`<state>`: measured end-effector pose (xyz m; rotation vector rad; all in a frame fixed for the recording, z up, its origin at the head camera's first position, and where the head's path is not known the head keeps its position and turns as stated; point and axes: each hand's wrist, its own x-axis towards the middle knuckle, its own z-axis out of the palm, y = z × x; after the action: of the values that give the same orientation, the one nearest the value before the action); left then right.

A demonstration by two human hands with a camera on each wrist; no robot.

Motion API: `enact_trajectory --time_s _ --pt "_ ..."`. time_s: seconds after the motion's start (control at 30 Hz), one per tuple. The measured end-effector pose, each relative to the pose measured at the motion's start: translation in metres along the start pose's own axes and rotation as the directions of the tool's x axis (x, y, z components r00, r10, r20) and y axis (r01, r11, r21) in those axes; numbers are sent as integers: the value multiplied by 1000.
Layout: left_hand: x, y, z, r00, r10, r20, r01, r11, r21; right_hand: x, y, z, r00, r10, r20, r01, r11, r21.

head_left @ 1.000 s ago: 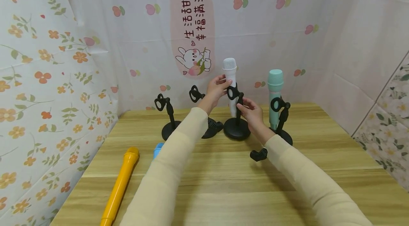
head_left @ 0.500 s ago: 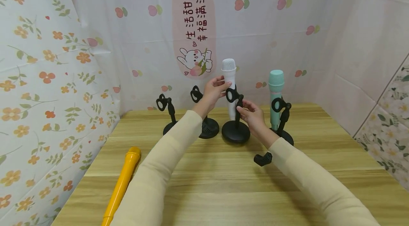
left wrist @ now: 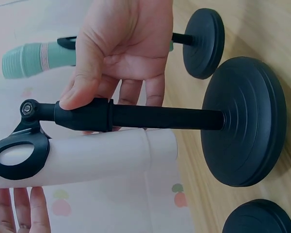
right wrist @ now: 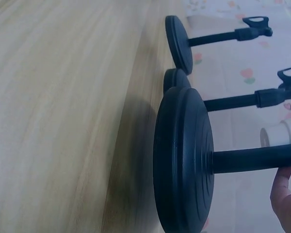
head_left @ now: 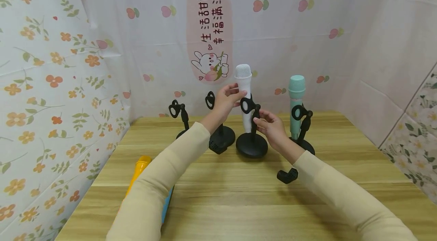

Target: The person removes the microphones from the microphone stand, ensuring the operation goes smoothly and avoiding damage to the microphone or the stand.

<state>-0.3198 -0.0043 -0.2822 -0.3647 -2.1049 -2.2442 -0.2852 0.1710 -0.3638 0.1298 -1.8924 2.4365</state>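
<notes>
In the head view, my left hand [head_left: 227, 99] holds a white microphone [head_left: 243, 72] upright by its upper body, fingers behind and thumb in front. The microphone's lower body [left wrist: 106, 155] passes through the ring clip [left wrist: 34, 165] of a black microphone stand [head_left: 252, 146]. My right hand [head_left: 273, 125] grips the stand's pole [left wrist: 160, 116] between thumb and fingers. In the left wrist view, the white tail end hangs beside the pole, above the round base [left wrist: 245, 121]. Fingertips of my right hand [right wrist: 286, 199] show under the pole in the right wrist view.
To the right, a teal microphone [head_left: 296, 93] sits in another stand [head_left: 304, 144]. Two stands with bare ring clips, a nearer one [head_left: 223, 135] and a farther one [head_left: 184, 118], are on the left. An orange microphone [head_left: 141, 165] and a blue one [head_left: 167, 205] lie partly behind my left sleeve.
The white microphone has come down slightly, its tail end now nearer the base. The held stand has shifted slightly left and toward me. Both hands keep their holds.
</notes>
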Motion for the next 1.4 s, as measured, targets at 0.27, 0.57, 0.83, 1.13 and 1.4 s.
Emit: enact_trajectory --time_s 0.27,0.57,0.83,1.13,1.4 --pt "-14 3 -5 1000 12 12 -12 1000 5 -11 -3 1 999 1 54 -2 1000 16" --pt "-29 8 -10 1000 5 7 -5 1000 16 -22 -6 4 996 18 93 -19 1000 12" --pt "-44 9 -13 1000 18 7 -18 1000 -15 -32 -6 2 991 20 134 -20 1000 -4" --pt "-64 11 -15 1000 19 -3 -19 1000 -14 -45 -7 3 983 55 172 -53 998 -14" --pt "-76 10 -17 1000 7 -13 -7 1000 -3 -55 -7 3 976 85 200 -85 996 -7"
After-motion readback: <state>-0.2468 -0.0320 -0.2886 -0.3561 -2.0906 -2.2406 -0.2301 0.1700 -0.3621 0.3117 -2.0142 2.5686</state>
